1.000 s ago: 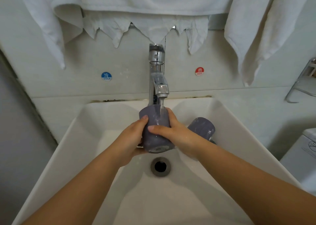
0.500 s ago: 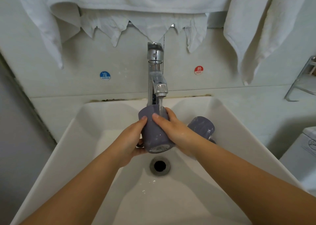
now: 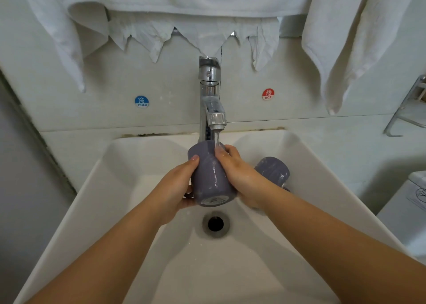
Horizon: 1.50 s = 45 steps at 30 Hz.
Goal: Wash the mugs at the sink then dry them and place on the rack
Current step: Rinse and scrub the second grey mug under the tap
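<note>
Rinsing 1 purple mug (image 3: 211, 179) under the running tap (image 3: 212, 100), held over the sink (image 3: 143, 179) just above the drain (image 3: 215, 223), base tipped toward the camera and mouth up toward the spout. Left hand (image 3: 175, 188) wraps the mug's left side w/ thumb on the wall and fingers curled round below, near what looks like the handle. Right hand (image 3: 237, 172) clasps the right side, fingertips up at the rim where the stream lands. 2nd mug (image 3: 273, 171) lies tipped in the basin, back right, behind the right wrist; can't tell if it touches the arm.

Handling, as a guess: looks like ceramic, so stiff, fairly heavy for its size, and breakable vs the hard basin. Water streaks down the wall, so it's prob slick; a bare palm grip on the smooth side could slide. Safer hold is the handle w/ 1 hand plus the other under the base, esp when lifting clear of the spout, which sits close above the rim. White towels (image 3: 345, 50) hang above for drying; a wire rack (image 3: 405, 110) shows at the right edge.
</note>
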Motion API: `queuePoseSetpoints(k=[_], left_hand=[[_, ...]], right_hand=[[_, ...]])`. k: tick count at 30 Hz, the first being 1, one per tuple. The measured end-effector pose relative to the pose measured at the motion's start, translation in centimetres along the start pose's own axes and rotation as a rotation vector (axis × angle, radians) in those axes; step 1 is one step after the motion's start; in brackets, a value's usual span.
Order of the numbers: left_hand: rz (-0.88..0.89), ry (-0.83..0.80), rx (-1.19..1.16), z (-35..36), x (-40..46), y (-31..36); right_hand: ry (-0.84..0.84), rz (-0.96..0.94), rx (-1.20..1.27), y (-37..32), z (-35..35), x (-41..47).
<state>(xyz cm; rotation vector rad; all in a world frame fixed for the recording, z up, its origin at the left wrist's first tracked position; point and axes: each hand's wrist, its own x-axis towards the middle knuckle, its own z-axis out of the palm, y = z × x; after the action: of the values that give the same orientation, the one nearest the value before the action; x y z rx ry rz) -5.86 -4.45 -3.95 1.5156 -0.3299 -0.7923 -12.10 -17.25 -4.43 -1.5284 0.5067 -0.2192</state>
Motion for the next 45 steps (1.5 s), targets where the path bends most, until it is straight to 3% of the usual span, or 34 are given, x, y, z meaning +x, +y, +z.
queuePoseSetpoints(k=[4, 12, 17, 20, 24, 30, 36, 45], left_hand=[[0.01, -0.013, -0.006, -0.1, 0.2, -0.1], [0.101, -0.048, 0.119, -0.1, 0.5, -0.6], [0.107, -0.001, 0.138, 0.1, 0.4, -0.6], [0.109, 0.018, 0.147, 0.2, 0.4, -0.7], [0.141, 0.027, 0.058, 0.1, 0.6, -0.6], [0.071, -0.12, -0.117, 0.3, 0.2, -0.9], [0.14, -0.063, 0.05, 1.8, 0.0, -1.3], [0.102, -0.104, -0.047, 1.4, 0.3, -1.3]], right_hand=[[-0.113, -0.025, 0.047, 0.4, -0.6, -0.3], [0.058, -0.028, -0.049, -0.2, -0.1, 0.0], [-0.088, 0.011, 0.0, 0.3, -1.0, -0.3], [-0.046, -0.002, -0.072, 0.7, -0.5, 0.1], [0.031, 0.049, 0.129, 0.3, -0.9, 0.7], [0.083, -0.097, 0.177, 0.3, -1.4, 0.6], [0.138, -0.182, 0.147, 0.1, -1.5, 0.6], [0.142, -0.227, 0.162, 0.2, -1.7, 0.3]])
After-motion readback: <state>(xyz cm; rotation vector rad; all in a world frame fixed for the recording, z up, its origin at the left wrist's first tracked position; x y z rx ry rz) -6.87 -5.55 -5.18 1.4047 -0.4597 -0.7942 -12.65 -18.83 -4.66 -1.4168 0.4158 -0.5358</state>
